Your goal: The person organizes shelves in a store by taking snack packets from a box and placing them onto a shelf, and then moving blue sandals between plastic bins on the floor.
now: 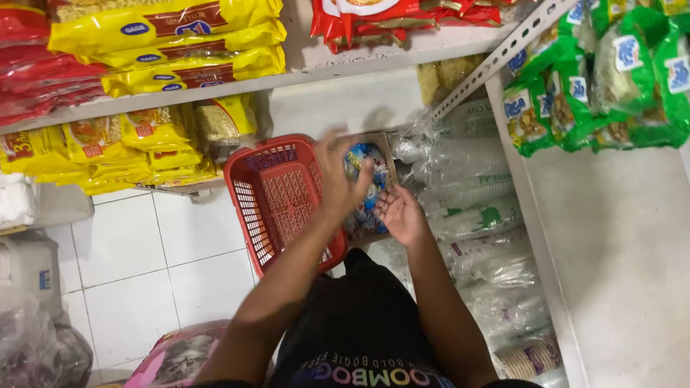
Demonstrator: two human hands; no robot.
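Head camera, looking down in a shop aisle: a person in a black shirt reaches both hands toward a cardboard box (pixel 381 147) of small blue-and-white wrapped items (pixel 368 183) that stands on the white tiled floor (pixel 144 266) against the base of the shelving. The left hand (pixel 341 179), blurred with motion, is raised over the box with fingers spread and loose; whether it holds anything cannot be told. The right hand (pixel 401 214) hovers just beside it at the box's near edge, palm turned up and fingers half curled, with nothing clearly in its grasp. A red plastic basket (pixel 277 197) with lattice walls sits tilted on the floor, touching the box's left side, and the left forearm crosses over its near corner. Stacks of clear plastic cups in sleeves (pixel 467 194) lie to the right of the box, along the foot of a white shelf unit (pixel 611 251). Green snack bags (pixel 604 79) rest on that unit at upper right. Yellow noodle packets (pixel 165 39) fill the shelves at upper left, with red packets (pixel 374 18) on the top shelf at centre. A pink bag (pixel 180 356) printed with a cat lies on the floor at lower left.
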